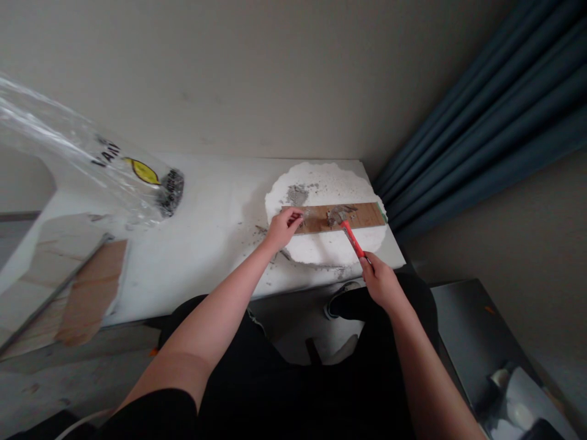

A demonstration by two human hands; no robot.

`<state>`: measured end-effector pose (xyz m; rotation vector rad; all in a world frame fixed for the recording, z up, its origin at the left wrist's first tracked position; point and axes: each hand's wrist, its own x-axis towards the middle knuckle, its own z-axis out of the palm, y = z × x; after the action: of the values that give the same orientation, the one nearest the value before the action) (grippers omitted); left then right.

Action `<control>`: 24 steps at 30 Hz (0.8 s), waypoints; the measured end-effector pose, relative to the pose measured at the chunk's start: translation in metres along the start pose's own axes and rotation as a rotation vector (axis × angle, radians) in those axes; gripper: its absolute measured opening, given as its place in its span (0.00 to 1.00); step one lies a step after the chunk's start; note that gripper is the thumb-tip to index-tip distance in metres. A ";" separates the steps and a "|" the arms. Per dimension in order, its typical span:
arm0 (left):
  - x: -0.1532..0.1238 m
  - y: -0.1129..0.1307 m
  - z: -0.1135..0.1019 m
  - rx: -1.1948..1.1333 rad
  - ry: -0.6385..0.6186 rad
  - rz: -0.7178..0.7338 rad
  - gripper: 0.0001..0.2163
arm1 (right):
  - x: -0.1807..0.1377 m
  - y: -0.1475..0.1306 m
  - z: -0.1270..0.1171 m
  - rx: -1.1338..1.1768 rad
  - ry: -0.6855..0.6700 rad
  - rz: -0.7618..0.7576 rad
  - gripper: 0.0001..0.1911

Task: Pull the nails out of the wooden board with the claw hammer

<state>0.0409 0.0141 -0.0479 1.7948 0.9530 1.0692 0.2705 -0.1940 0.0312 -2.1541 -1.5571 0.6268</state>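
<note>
A brown, wood-patterned board (318, 223) lies across a white, rough-edged round slab (316, 247). Over the board's left end is my left hand (285, 226), its fingers bent and drawn together; whatever they may pinch is too small to make out. My right hand (380, 278) is wrapped round the handle of a red-handled tool (353, 238), which slants up and left. The tool's far end meets a heap of grey crumbly debris (338, 214) on the board, so its head is hard to tell. More grey crumbs (298, 194) lie on the slab behind the board.
The slab rests on a white table (215, 244), with crumbs scattered near its left edge. Leftward are a clear plastic bag (114, 168) with a yellow print and broken board pieces (92, 293). A blue curtain (481, 122) hangs at right, above a dark box-like surface (477, 324).
</note>
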 end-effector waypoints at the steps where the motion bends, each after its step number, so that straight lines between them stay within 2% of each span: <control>1: 0.000 0.000 0.000 0.002 -0.001 -0.001 0.08 | 0.000 0.000 0.000 -0.001 0.001 0.000 0.23; 13: -0.004 0.001 0.004 0.076 0.014 0.040 0.07 | 0.001 -0.003 -0.003 -0.013 -0.004 -0.005 0.23; 20: -0.007 0.000 0.008 0.132 0.048 0.047 0.15 | -0.005 -0.036 -0.020 0.042 0.000 -0.061 0.23; 24: -0.008 0.001 0.009 0.098 0.062 0.038 0.17 | -0.003 -0.057 -0.023 0.036 -0.009 -0.121 0.22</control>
<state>0.0461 0.0039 -0.0517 1.8753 1.0282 1.1247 0.2393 -0.1815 0.0823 -2.0164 -1.6538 0.6210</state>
